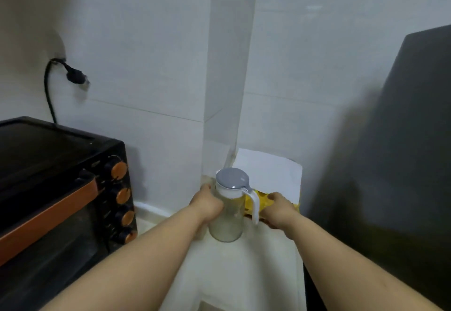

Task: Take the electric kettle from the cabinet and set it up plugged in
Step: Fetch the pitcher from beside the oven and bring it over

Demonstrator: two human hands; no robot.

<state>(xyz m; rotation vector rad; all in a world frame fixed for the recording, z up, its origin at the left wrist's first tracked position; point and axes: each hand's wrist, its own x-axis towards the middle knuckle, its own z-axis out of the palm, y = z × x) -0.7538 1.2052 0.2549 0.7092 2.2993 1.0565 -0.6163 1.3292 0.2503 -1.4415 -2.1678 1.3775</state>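
Left hand: my left hand [207, 204] is wrapped round the left side of a clear ribbed glass jug with a grey plastic lid and a white handle [229, 209]; my fingers curl behind the glass, so I see only the back of the hand and the thumb side.
Right hand: my right hand [280, 209] rests on a crumpled yellow packet [262, 201] just right of the jug's handle; my fingers are bent down onto it, but I cannot tell whether they pinch it or only press on it.
Jug: it stands upright on the pale counter [249, 269], in the corner where a tiled white wall column [229, 66] meets the counter, handle turned to the right.
Electric kettle: no kettle shows in this view; I cannot tell where it is.
Oven: a black toaster oven with copper-coloured knobs and a copper door handle [61, 188] sits on my left, well apart from the jug.
Plug: a black power plug on a black cord [76, 76] hangs loose against the wall above the oven, its prongs free.
Right side: a large dark grey bulk [402, 140] stands beside the counter.
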